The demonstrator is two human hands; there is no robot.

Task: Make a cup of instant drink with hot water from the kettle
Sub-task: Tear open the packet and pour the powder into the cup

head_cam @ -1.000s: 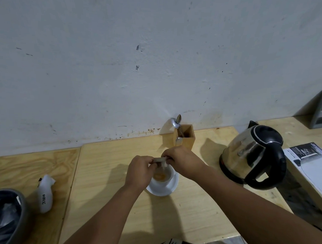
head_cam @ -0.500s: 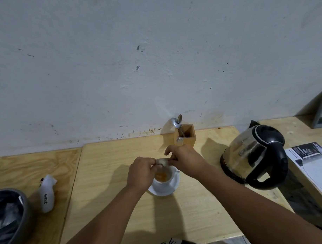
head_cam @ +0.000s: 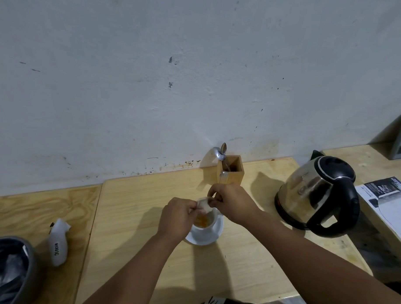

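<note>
- Above the cup (head_cam: 205, 222), your left hand (head_cam: 176, 217) and right hand (head_cam: 233, 204) both pinch a small pale sachet (head_cam: 204, 203), one at each end.
- Orange-brown powder lies inside the cup (it stands on a white saucer (head_cam: 211, 237)).
- Behind the cup, a wooden holder (head_cam: 231, 173) keeps spoons (head_cam: 221, 153) against the wall.
- Right of the cup stands the kettle (head_cam: 318, 197), well apart.

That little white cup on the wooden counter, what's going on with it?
A person is making an instant drink. Both hands, left hand and right hand, pinch a small pale sachet over the small white cup, which sits on a white saucer and holds orange-brown contents. The shiny steel kettle with black handle stands untouched to the right.
</note>
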